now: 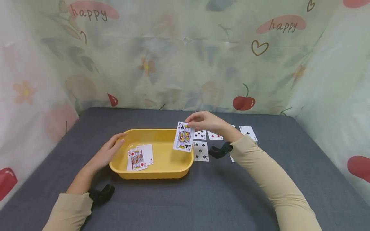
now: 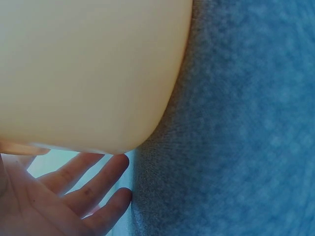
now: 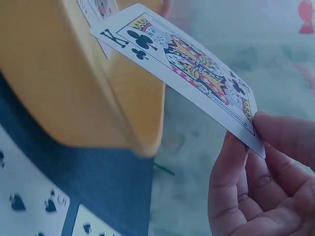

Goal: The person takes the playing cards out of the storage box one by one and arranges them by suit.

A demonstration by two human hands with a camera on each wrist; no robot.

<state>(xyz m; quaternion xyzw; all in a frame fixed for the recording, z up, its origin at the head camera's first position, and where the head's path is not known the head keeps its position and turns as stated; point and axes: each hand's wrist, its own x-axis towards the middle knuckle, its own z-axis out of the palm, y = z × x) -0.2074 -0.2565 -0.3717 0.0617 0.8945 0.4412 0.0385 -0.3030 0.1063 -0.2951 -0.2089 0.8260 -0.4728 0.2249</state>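
A king of clubs playing card (image 1: 184,137) is pinched by its upper edge between the thumb and fingers of my right hand (image 1: 206,122), above the right end of a yellow tray (image 1: 164,175). The right wrist view shows the same card (image 3: 187,69) tilted, its corner held in the fingertips. My left hand (image 1: 111,147) rests at the tray's left end; in the left wrist view its fingers (image 2: 98,189) are spread loosely against the tray's outer wall (image 2: 88,88). Several cards lie in the tray's left part, a king of diamonds (image 1: 138,159) on top, a two of diamonds (image 1: 148,154) beside it.
Right of the tray, several face-up cards lie on the dark grey table (image 1: 162,205), among them a five of spades (image 1: 200,151) and a clubs card (image 1: 248,132). My right forearm hides part of them. A patterned curtain (image 1: 185,64) hangs behind and at the sides.
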